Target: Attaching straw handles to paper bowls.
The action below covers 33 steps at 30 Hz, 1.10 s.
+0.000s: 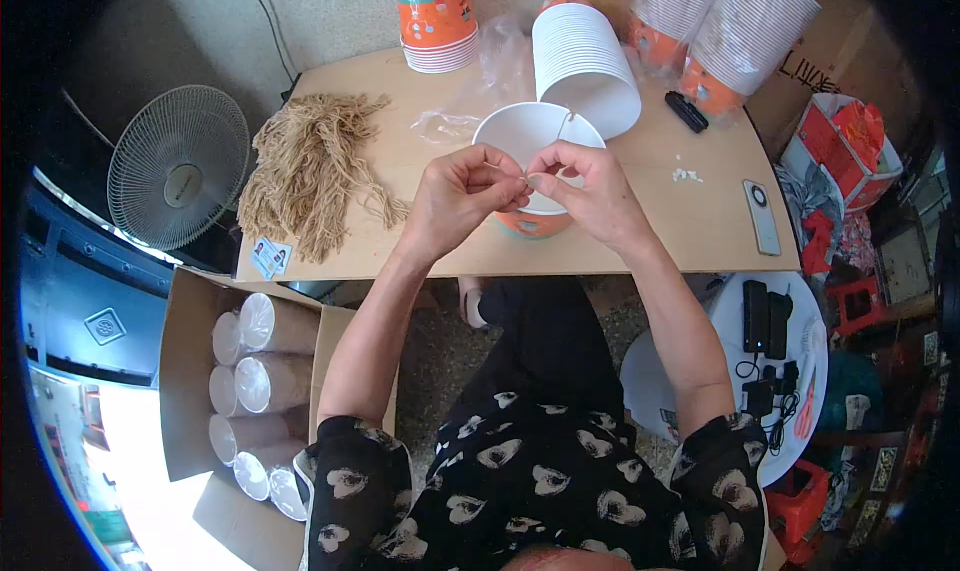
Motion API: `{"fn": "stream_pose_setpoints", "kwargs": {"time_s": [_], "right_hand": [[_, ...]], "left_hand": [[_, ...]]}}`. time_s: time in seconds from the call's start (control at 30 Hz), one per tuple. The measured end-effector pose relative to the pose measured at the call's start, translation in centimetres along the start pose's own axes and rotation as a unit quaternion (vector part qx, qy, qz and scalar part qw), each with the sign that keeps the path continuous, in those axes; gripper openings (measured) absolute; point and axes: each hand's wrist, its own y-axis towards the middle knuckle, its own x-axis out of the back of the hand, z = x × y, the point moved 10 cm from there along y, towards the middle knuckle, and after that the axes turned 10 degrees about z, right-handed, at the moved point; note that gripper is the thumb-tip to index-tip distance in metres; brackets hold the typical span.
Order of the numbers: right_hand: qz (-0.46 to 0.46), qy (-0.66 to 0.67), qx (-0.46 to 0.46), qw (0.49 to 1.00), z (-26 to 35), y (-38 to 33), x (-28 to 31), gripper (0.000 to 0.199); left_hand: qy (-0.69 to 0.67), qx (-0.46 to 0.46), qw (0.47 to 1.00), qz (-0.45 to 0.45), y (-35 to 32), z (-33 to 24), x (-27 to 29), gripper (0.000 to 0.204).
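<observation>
Both my hands meet over the near part of a paper bucket [500,131], white inside and orange outside, standing upright on the table. A thin tan cord [568,123] shows at the bucket's far inner wall and runs down to my right hand [592,193], whose thumb and index finger are pinched. My left hand [462,193] is closed too, its fingertips pressed against those of the right. What lies between the left fingertips is too small to make out. Left of the hands, a heap of tan cords [310,171] lies on the table.
Stacked buckets [585,66] lie behind; an upright stack [438,31] and bagged stacks [745,36] flank them. Small white pieces [686,175], a black object [686,112] and a phone [761,217] lie right. A fan [180,176] and carton [190,371] of wrapped stacks stand left.
</observation>
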Motion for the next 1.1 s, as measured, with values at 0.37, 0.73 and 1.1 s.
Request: {"fn": "stream_pose_setpoints", "kwargs": {"time_s": [0.37,0.73,1.1], "right_hand": [[-0.041,0.172,-0.035,0.984,-1.5,-0.1,0.3,0.013],[-0.013,0.045,0.000,0.999,-0.9,0.0,0.0,0.015],[-0.009,0.021,0.012,1.000,0.2,-0.2,0.5,0.015]], "left_hand": [[-0.027,-0.027,0.999,0.011,-0.1,0.2,0.0,0.010],[-0.007,-0.017,1.000,0.022,0.2,0.0,-0.4,0.011],[-0.019,-0.013,1.000,0.019,0.1,0.2,-0.2,0.011]]}}
